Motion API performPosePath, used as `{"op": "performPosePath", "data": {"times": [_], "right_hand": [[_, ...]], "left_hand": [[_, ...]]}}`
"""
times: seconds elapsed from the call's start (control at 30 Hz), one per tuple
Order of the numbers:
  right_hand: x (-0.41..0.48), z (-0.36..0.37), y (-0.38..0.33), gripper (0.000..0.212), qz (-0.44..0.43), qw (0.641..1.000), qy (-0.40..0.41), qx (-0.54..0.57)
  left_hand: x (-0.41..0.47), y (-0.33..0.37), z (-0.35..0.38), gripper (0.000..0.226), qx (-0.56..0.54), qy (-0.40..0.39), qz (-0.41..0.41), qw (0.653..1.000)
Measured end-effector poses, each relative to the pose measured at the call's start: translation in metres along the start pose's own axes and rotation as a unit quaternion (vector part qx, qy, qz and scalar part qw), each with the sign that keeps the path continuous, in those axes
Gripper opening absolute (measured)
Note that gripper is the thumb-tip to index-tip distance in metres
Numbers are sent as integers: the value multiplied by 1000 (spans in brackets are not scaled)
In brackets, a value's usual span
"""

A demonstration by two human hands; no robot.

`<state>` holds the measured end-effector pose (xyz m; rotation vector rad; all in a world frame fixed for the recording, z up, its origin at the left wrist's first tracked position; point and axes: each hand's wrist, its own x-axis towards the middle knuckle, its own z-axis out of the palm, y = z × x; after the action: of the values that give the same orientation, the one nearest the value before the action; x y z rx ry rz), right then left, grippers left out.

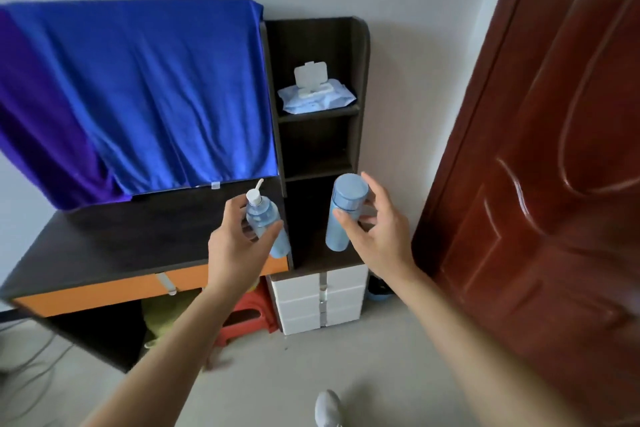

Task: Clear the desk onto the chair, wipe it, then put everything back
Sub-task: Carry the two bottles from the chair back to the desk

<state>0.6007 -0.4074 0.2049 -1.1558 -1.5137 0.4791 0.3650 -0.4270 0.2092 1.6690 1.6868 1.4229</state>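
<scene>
A person's left hand grips a pale blue pump bottle above the right end of the dark bench, while the right hand holds a capped blue bottle further right. A blue cloth hangs behind the bench. A pack of wipes sits on a shelf above its right end, and a red stool stands beneath.

Domestic room in a home. Indicators: dark wooden surface with an orange drawer front, side shelf unit holding a wet-wipe pack, draped blue cloth, white drawer stack, red plastic stool, panelled wooden door.
</scene>
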Motion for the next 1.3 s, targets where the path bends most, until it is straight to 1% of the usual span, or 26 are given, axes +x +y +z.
{"op": "performPosePath", "data": {"times": [0.17,0.27,0.37,0.5,0.6,0.7,0.83,0.93,1.0,1.1,1.2,1.3], "right_hand": [[81,72,43,72,-3,999,-48,13],[135,114,54,72,-12,998,-65,11],[185,156,62,73,-11,996,-82,26],[223,212,75,73,8,993,-115,31],[238,251,92,75,31,990,-134,20],[242,285,115,80,75,988,-131,14],[247,323,142,93,144,981,-127,-17],[252,350,158,85,186,973,-127,-40],[256,367,169,77,197,972,-121,-39],[254,384,185,66,239,966,-97,-17],[252,393,203,62,262,961,-82,-18],[255,403,220,60,281,954,-102,-31]], "left_hand": [[99,-37,10,49,29,26,-26,999],[160,-50,6,47,59,32,-42,997],[213,-65,-2,48,75,57,-51,994],[258,-96,-9,47,74,89,-77,990],[284,-133,-7,47,67,91,-104,988],[307,-177,0,46,53,67,-146,986],[336,-231,10,47,24,26,-187,982],[360,-266,19,51,13,-4,-204,979],[376,-287,27,53,13,-30,-210,977],[387,-315,41,53,37,-70,-217,973],[390,-336,56,48,59,-99,-233,966],[393,-352,73,44,76,-114,-254,958]]}}
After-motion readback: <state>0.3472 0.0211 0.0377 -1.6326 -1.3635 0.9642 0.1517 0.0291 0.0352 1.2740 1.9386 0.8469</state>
